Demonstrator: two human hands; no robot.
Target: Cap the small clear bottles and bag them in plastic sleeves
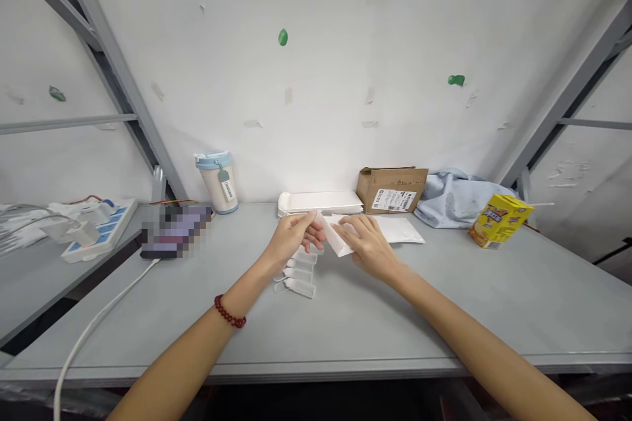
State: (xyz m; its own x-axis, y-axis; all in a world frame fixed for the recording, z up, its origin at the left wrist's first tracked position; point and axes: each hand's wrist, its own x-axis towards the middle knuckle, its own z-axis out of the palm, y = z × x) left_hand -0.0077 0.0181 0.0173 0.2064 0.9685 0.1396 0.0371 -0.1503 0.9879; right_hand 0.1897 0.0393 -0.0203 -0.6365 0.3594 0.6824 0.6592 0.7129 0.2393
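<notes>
My left hand (299, 233) is closed, pinching the upper left edge of a slim white packet (340, 247) between thumb and fingers. My right hand (370, 247) is closed on the packet's other side, its fingertips pressed against or into it; I cannot tell which. Whether the packet is paper or thin card is unclear. Below my left hand lie several small translucent white tubes with thin loops (301, 287), lined up on the grey table (355, 335). A flat white envelope (402, 230) rests behind my right hand.
Behind my hands are a stack of white envelopes (323, 200), a brown cardboard box (392, 191), a blue cloth (454, 197) and a yellow drink carton (498, 220). A tumbler (217, 184), a phone (175, 231) with a cable and a power strip (103, 230) are at left.
</notes>
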